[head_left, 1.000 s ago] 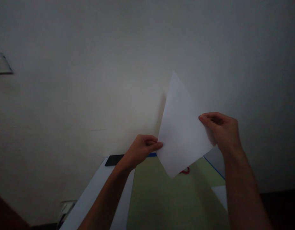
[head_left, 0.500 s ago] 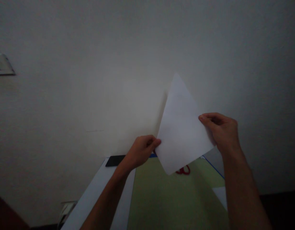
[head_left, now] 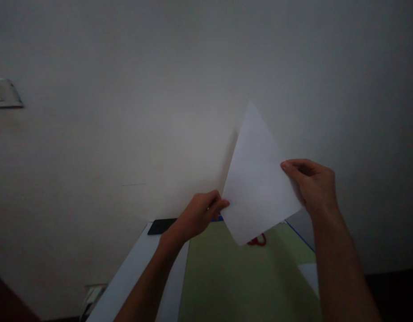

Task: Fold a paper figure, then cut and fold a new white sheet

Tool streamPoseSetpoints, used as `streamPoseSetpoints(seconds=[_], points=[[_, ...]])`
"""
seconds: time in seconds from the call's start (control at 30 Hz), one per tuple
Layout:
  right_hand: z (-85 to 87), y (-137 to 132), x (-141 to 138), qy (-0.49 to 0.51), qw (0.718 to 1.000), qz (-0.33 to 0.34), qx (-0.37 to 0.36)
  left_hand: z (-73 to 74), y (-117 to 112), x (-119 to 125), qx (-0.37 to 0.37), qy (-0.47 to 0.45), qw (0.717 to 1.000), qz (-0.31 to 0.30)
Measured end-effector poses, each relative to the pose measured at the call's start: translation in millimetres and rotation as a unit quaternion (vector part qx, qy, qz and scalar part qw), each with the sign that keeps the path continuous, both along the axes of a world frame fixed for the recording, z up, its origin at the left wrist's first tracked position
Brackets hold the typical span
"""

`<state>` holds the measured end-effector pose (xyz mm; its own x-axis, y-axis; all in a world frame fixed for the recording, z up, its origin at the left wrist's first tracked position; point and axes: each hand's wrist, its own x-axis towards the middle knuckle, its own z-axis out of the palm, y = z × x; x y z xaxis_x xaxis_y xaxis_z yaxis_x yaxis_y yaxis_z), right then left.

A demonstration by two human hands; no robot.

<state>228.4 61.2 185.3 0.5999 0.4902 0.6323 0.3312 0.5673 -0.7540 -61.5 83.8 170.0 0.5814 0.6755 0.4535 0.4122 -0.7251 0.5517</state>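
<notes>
A white sheet of paper (head_left: 258,183) is held up above the table, tilted with one corner pointing upward. My left hand (head_left: 203,212) pinches its left edge between thumb and fingers. On the right edge, my right hand (head_left: 312,183) has the paper between thumb and fingers, the thumb on the near face. Below the sheet's lower edge show the red handles of scissors (head_left: 260,240) on the green mat; the rest of them is hidden behind the paper.
A green mat (head_left: 233,277) covers much of the white table (head_left: 126,273). A dark flat object, phone-like (head_left: 160,226), lies at the far left of the tabletop. Another white piece (head_left: 309,275) lies by my right forearm. Behind stands a pale wall (head_left: 142,112) with a switch plate (head_left: 5,94).
Both hands and the paper have shifted very slightly right in view. The grip stays on the same edges, and the left fingers have shifted a little.
</notes>
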Motion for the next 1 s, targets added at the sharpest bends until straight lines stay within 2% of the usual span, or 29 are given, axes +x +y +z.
streamPoseSetpoints(seconds=[0.17, 0.5, 0.67, 0.8, 0.87, 1.0], points=[[0.4, 0, 0, 0.005, 1.0, 0.009, -0.006, 1.8, -2, -3, -0.009, -0.014, 0.999, -0.028], [1.3, -2, -5, 0.022, 1.0, 0.005, 0.006, 4.5, 0, -11, 0.043, 0.002, 0.999, 0.011], [4.0, -4, -8, 0.013, 1.0, 0.019, -0.009, -0.4, 8, -14, 0.019, -0.013, 1.0, 0.0], [4.3, -4, -9, 0.013, 0.999, 0.043, -0.011, -4.4, 7, -3, 0.004, -0.146, 0.988, 0.054], [4.7, -3, -9, 0.003, 0.998, 0.058, -0.017, -2.9, 3, 6, 0.018, -0.178, 0.98, 0.086], [7.0, -3, -11, -0.023, 0.995, 0.096, -0.021, 3.7, -2, 21, 0.155, -0.177, 0.951, 0.198]])
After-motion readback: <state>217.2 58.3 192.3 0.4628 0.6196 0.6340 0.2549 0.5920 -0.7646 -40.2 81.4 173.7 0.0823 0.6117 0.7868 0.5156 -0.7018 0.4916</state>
